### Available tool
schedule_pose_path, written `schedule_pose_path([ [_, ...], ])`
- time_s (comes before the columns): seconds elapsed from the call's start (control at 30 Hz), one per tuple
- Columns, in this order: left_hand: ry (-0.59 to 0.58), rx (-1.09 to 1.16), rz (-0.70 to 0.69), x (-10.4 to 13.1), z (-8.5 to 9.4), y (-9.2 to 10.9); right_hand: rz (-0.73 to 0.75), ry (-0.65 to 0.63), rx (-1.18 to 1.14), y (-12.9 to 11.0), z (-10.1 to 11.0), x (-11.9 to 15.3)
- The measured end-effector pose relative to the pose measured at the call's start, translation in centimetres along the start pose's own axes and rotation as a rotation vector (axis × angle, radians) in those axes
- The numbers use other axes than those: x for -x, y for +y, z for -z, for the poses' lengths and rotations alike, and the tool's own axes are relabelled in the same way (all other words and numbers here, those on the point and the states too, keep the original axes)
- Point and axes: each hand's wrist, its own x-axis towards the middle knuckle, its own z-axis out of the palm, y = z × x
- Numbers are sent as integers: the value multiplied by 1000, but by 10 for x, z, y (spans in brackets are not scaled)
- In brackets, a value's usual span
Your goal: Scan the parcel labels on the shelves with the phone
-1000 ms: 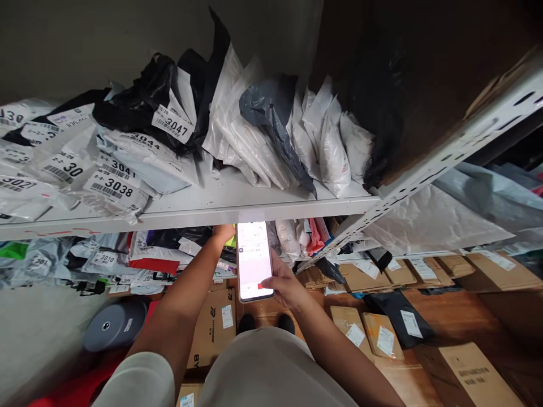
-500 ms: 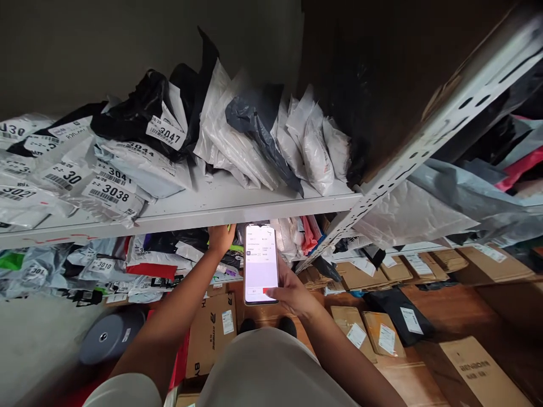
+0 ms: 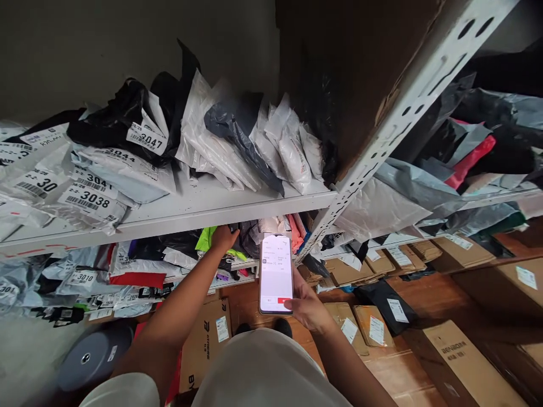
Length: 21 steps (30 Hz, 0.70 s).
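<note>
My right hand (image 3: 309, 305) is closed around a smartphone (image 3: 276, 274), held upright below the shelf edge. Its lit screen shows a mostly white page with a red button at the bottom, and my thumb lies on that button. My left hand (image 3: 224, 238) reaches in among the parcels on the lower shelf, just beside a bright green bag (image 3: 206, 239). Dark plastic parcels (image 3: 249, 237) lie to its right. Most of its fingers are hidden, so I cannot tell whether they grip anything.
Above my hands, a white shelf (image 3: 237, 206) carries several plastic mailers, among them a black one labelled 3047 (image 3: 147, 137). A perforated metal post (image 3: 365, 164) slants up at the right. On the floor lie cardboard boxes (image 3: 470, 362), and a grey round lidded container (image 3: 95, 356) stands at left.
The camera view has shifted right, so the shelf appears further left. My left hand now shows further right against the green bag, more of which is visible. The phone stays in my right hand.
</note>
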Motion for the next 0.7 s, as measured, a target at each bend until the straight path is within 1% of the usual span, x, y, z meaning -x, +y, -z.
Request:
schedule_pose_path([
  [0.13,-23,7,66,-22,5,-4,33,47,1,-3,11,11],
  [0.23,-71,13,93,-28,1,2,66,100,23,-5,16,17],
  [0.33,-111,11,98,-25,-4,10,92,109,52,-6,19,20],
  [0.43,-123,-5,109,-16,-4,15,96,60,70,-4,20,20],
  [0.6,-110,-46,156,-3,1,20,114,21,57,-4,21,19],
  [0.7,-95,-64,165,-5,2,24,98,24,25,-5,20,18],
])
